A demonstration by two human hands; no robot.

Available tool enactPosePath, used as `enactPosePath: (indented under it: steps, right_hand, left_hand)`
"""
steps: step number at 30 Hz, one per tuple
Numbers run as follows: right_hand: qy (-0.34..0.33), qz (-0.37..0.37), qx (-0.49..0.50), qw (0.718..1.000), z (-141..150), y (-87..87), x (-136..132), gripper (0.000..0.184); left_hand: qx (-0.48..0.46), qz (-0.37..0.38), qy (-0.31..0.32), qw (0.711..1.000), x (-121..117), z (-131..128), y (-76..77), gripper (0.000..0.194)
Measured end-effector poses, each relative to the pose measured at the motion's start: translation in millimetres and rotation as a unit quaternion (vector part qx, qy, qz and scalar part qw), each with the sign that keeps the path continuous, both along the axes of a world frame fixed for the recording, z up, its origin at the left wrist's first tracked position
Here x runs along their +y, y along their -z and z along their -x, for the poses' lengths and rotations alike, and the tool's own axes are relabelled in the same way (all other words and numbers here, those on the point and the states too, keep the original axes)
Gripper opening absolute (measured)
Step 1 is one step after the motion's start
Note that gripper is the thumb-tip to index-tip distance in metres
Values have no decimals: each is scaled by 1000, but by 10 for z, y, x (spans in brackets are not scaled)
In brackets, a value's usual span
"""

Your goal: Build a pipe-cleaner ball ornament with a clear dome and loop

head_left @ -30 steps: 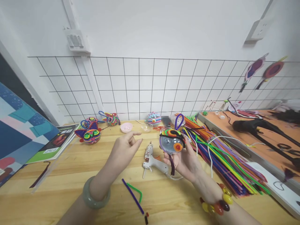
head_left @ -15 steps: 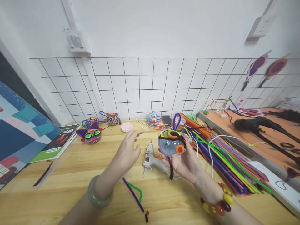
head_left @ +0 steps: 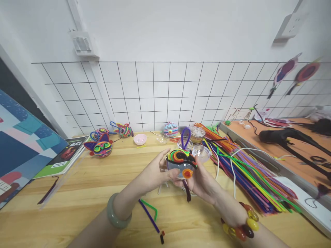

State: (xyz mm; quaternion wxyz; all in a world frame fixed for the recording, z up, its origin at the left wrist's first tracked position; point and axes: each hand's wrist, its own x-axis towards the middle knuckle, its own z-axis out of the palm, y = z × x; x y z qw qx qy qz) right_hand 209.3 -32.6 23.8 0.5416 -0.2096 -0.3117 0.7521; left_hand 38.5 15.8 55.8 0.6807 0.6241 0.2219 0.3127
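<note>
Head | clear ball (head_left: 181, 165) | multicoloured top (head_left: 178, 155) | purple loop (head_left: 182, 138) | dark tassel (head_left: 186, 191)

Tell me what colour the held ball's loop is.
The loop is purple, clearest in the head view.

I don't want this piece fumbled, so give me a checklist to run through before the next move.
1. Decorated ball steadied by both the left hand and the right hand: ok.
2. Purple loop standing up from the top: ok.
3. Dark tassel hanging below the ball: ok.
4. Straight purple stem and bent green stem lying in view on the table: ok.
5. Glue gun in plain sight: not ok, mostly hidden behind the left hand.
6. Glue gun hot or cold: cannot tell.
</note>
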Motion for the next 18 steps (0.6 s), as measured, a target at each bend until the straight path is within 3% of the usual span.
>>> enactPosePath:
  steps: [4, 7, 10, 13, 16, 18]
  right_hand:
    - [-15, 4, -17, 1000, 31, -29, -30, 49]
    - [-21, 5, -44, 999, 18, -61, -38, 51]
    - [-11, 15, -109, 994, -55, -71, -18, 55]
    - [96, 13, -188, 977, -204, -29, 53, 55]
    - [263, -39, -288, 920, -409, 59, 169, 48]
    - [324, -59, -316, 890, -537, 116, 242, 44]
  left_hand:
    - [-15, 6, -3, 1000, 0, -25, 18, 80]
    - [-47, 11, 6, 999, -5, -53, 37, 57]
    - [-87, 72, -21, 993, 6, -78, 34, 42]
    - [-130, 174, -76, 973, 55, -70, -8, 37]
    - [-164, 230, -114, 952, 139, 6, -91, 37]
    - [-182, 234, -142, 945, 199, 92, -159, 40]
